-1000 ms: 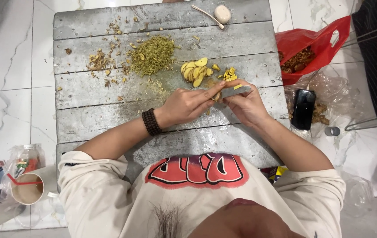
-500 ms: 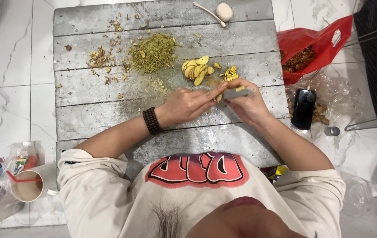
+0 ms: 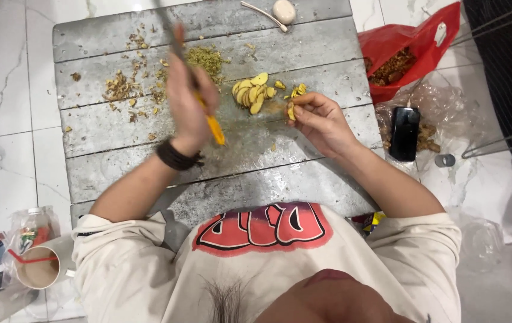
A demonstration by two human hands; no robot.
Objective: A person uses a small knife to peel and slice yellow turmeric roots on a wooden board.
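Gripping a knife (image 3: pixel 208 113) by its orange handle, your left hand (image 3: pixel 189 104) is blurred above the middle of the grey plank board (image 3: pixel 304 179), blade pointing to the upper left. Your right hand (image 3: pixel 319 119), just right of centre, pinches a yellow ginger piece (image 3: pixel 291 111) in closed fingertips. Sliced ginger (image 3: pixel 253 93) lies heaped just left of that hand, chopped scraps (image 3: pixel 207 58) beyond.

Gray wooden board (image 3: pixel 304 179) of flat planks, lying on a white marble floor (image 3: pixel 5 119). On the board: a heap of yellow slices (image 3: pixel 253 93), a green chopped pile (image 3: pixel 207 58), brown scraps (image 3: pixel 118 88), a small white spoon (image 3: pixel 280 11). On the floor beside it: a red bag (image 3: pixel 414 42), a black phone (image 3: pixel 404 133), a cup with a red straw (image 3: pixel 37 268).
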